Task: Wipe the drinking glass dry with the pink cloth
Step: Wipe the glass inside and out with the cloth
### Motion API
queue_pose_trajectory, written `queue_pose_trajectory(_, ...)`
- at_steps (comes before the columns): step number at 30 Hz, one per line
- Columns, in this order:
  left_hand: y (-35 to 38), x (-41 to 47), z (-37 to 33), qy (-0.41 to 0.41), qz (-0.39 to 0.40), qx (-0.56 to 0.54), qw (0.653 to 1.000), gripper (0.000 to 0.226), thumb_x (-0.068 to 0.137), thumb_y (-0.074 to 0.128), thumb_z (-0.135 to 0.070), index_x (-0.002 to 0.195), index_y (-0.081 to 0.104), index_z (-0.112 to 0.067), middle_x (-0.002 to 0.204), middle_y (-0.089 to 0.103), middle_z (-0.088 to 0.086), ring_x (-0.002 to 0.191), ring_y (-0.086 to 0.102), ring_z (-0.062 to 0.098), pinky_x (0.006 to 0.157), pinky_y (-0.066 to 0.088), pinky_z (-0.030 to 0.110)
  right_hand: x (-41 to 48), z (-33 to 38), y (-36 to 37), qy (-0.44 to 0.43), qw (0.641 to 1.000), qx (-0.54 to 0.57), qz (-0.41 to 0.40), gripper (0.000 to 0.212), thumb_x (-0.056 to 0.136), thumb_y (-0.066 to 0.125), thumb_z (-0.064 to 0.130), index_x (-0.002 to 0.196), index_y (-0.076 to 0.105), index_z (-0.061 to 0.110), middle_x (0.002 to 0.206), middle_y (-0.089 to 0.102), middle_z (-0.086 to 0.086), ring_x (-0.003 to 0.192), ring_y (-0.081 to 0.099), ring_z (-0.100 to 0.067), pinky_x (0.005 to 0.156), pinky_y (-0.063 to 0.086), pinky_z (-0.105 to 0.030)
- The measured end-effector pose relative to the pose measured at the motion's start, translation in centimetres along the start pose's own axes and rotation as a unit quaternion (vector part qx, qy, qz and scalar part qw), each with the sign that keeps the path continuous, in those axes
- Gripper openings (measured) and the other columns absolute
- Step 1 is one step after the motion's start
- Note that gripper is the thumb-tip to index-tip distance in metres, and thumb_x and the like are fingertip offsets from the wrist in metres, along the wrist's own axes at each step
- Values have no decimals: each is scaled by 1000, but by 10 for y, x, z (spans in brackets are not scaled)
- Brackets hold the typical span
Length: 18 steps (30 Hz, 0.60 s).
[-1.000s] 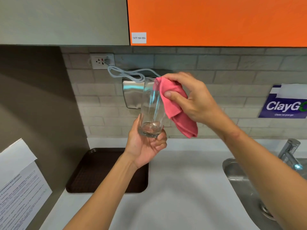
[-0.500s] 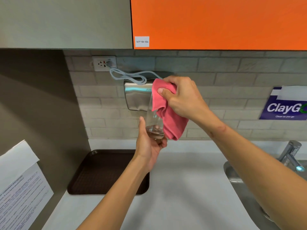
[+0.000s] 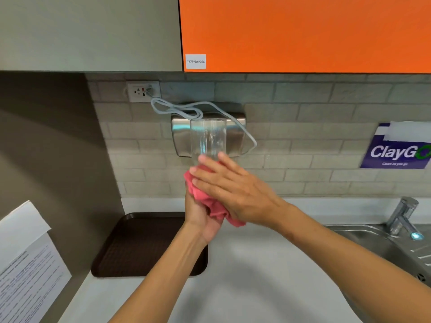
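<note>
The drinking glass is being held upright above the counter — left hand gripping its base, right hand pressing the pink cloth on with straight fingers — and that sideways pressure is probably risking a slip.

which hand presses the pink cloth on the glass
The right hand, fingers flat over the pink cloth; the left hand holds the drinking glass from below.

My left hand holds the upright drinking glass by its base; my right hand, fingers straight, presses the pink cloth against it.
</note>
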<state>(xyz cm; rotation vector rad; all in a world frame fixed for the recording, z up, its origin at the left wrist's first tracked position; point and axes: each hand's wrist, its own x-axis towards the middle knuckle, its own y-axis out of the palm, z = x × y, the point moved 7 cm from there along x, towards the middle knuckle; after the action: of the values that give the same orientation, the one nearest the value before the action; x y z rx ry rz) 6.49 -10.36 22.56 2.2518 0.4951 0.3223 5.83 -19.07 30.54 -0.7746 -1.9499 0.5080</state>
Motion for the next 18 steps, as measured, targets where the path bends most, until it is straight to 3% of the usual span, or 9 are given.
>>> queue_pose_trajectory(3,7,4,-6,24,25,-13,999,61,100,46,-66,106,80,-16,93,76,10,73,70,19,70,58,34,21,-30,-28,39,993,-82,-75,34,99,71,23,133,72,16,151,58,-13,139,52,-40,112,41,-52)
queue_pose_trajectory(5,9,6,-8,24,32,-7,999,63,106,38,-62,94,74,-11,78,66,10,58,53,18,60,44,32,30,-51,-46,90,978,-106,-153,26,100,71,24,124,76,18,131,65,-14,114,54,-32,87,41,-40)
queue_pose_trajectory(7,11,7,-6,13,31,-1,999,64,106,36,-63,93,70,-10,78,61,13,56,43,19,57,36,33,32,-60,-50,121,969,-91,-195,27,96,75,19,123,77,13,115,71,-15,99,56,-30,75,43,-38)
queue_pose_trajectory(10,11,7,-8,22,39,-19,999,60,107,38,-59,110,75,-12,97,68,14,73,61,21,65,49,33,16,-42,-33,120,969,-33,-212,23,101,71,14,121,77,3,117,74,-20,107,66,-37,90,58,-44)
queue_pose_trajectory(12,8,6,-8,13,45,-55,997,62,107,39,-58,118,77,-11,110,74,11,93,73,23,76,59,33,-6,-15,-13,116,975,8,-191,23,107,59,6,121,76,1,126,72,-24,121,66,-44,103,57,-48)
queue_pose_trajectory(15,0,4,-11,3,39,-48,998,68,106,38,-62,122,77,-8,119,75,12,107,74,24,86,63,32,-29,6,7,129,978,55,-151,31,109,48,-1,129,71,2,143,60,-23,138,55,-44,109,54,-52)
queue_pose_trajectory(17,5,2,-11,-2,55,-31,998,62,107,39,-58,126,73,-11,119,73,11,101,71,23,83,59,32,-25,-6,6,163,970,89,-156,31,110,49,4,137,64,-1,151,51,-25,144,49,-44,112,52,-51)
queue_pose_trajectory(18,9,3,-10,-1,61,-13,998,59,108,39,-57,123,74,-12,111,72,10,88,69,21,74,55,31,-19,-17,2,187,961,112,-171,33,112,47,9,139,62,-2,153,48,-27,146,48,-43,114,51,-47)
